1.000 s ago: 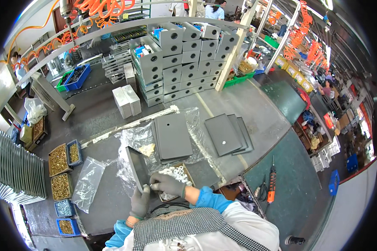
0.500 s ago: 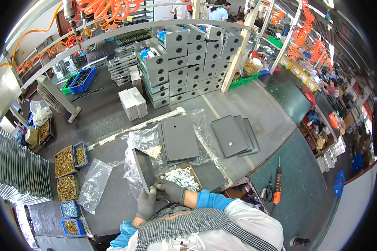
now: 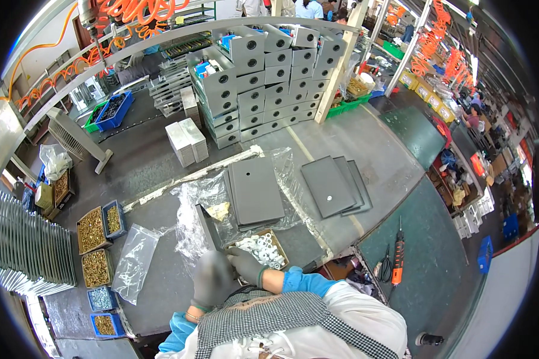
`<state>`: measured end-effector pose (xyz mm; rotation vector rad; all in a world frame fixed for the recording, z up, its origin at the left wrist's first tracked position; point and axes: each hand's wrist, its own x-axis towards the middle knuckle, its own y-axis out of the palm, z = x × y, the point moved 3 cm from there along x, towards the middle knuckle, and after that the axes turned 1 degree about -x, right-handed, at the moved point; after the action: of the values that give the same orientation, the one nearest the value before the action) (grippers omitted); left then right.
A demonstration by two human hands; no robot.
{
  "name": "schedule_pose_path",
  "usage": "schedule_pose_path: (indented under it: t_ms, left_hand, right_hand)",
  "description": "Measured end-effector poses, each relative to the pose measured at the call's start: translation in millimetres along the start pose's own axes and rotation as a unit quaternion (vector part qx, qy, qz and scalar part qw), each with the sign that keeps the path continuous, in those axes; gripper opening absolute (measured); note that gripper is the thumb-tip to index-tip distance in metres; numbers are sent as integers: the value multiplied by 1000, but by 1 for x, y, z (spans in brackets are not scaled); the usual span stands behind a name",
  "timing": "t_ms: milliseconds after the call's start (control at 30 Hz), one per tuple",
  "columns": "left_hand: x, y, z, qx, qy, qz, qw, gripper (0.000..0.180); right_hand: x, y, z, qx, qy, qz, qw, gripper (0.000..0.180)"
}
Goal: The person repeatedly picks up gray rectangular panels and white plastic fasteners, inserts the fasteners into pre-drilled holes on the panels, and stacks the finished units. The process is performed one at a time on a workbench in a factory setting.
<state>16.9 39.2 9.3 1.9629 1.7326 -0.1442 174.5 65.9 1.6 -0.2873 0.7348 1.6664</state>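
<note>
A dark grey flat panel (image 3: pixel 208 230) stands on edge in front of me, its near end at my hands. My right hand (image 3: pixel 247 266), in a grey glove, has its fingers closed at that near end. My left hand (image 3: pixel 212 280), gloved too, is smeared by motion against the near end, and its fingers cannot be made out. Just beyond my right hand lies an open box of white round plastic parts (image 3: pixel 262 250). Behind the box, a stack of dark grey panels (image 3: pixel 256 194) rests on clear plastic film (image 3: pixel 188 230). The top panel has a small hole.
More grey panels (image 3: pixel 327 186) overlap at the right, a white part on top. Bins of brass-coloured fasteners (image 3: pixel 91 230) and a plastic bag (image 3: pixel 136 263) lie left. Stacked metal boxes (image 3: pixel 266 90) stand behind. An orange electric screwdriver (image 3: pixel 398 257) lies right.
My left hand has moved slightly right and toward me, blurring. The held panel has turned more edge-on, its near end lower. The whole view has shifted slightly.
</note>
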Motion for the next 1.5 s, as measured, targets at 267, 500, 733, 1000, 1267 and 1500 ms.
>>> schedule_pose_path:
  t_ms: [267,500,733,1000,1267,1500]
  left_hand:
    - [18,-6,1,-18,-47,10,999,34]
    - [27,-17,4,42,-81,7,996,33]
    - [32,-16,0,109,-83,16,990,28]
    - [29,-15,15,213,146,-16,966,26]
    - [34,-19,5,129,36,38,990,28]
    - [32,-24,7,149,23,14,989,28]
  right_hand:
    - [-2,-7,-2,64,-65,52,994,37]
    - [-15,-8,12,-191,-149,51,969,40]
    - [-10,-14,19,-296,-180,-9,938,34]
    - [3,-22,12,-339,-128,-27,932,35]
    - [-9,-12,32,-286,-23,-5,958,53]
    - [-22,-7,35,-370,-206,-46,904,46]
